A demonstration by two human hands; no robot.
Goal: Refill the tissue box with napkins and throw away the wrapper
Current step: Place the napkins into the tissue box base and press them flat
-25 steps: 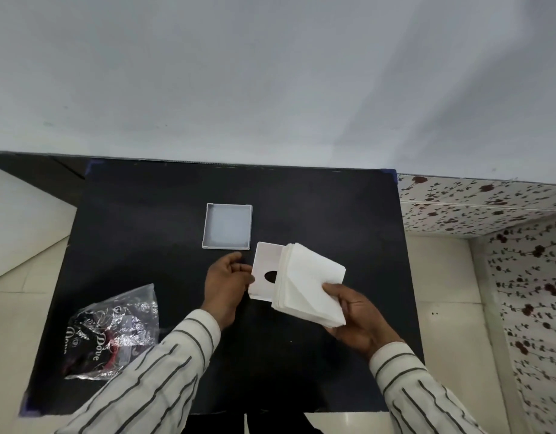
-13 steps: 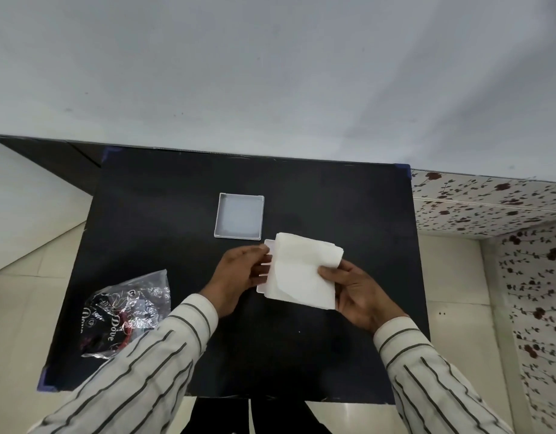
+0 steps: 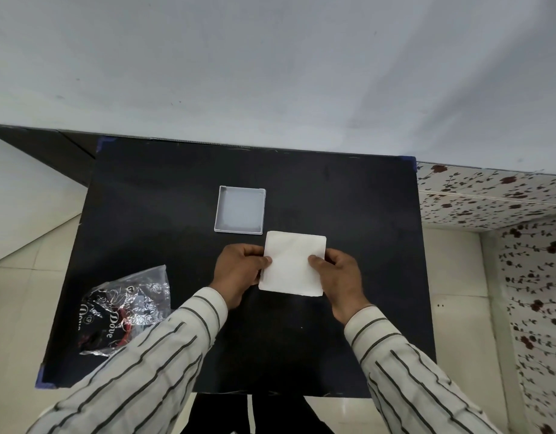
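I hold the stack of napkins (image 3: pixel 291 264) between both hands over the middle of the black surface (image 3: pixel 164 195). My left hand (image 3: pixel 239 270) pinches the stack's left edge, thumb on top and the other fingers curled under it, and my right hand (image 3: pixel 339 277) pinches the right edge the same way. The stack lies flat and square to me, and I cannot tell whether anything sits beneath it. The open white tray of the tissue box (image 3: pixel 240 210) rests on the surface just beyond the napkins, toward the left, apart from them. The crumpled clear wrapper (image 3: pixel 126 308) lies near the surface's near left corner, beside my striped left sleeve (image 3: pixel 139 364).
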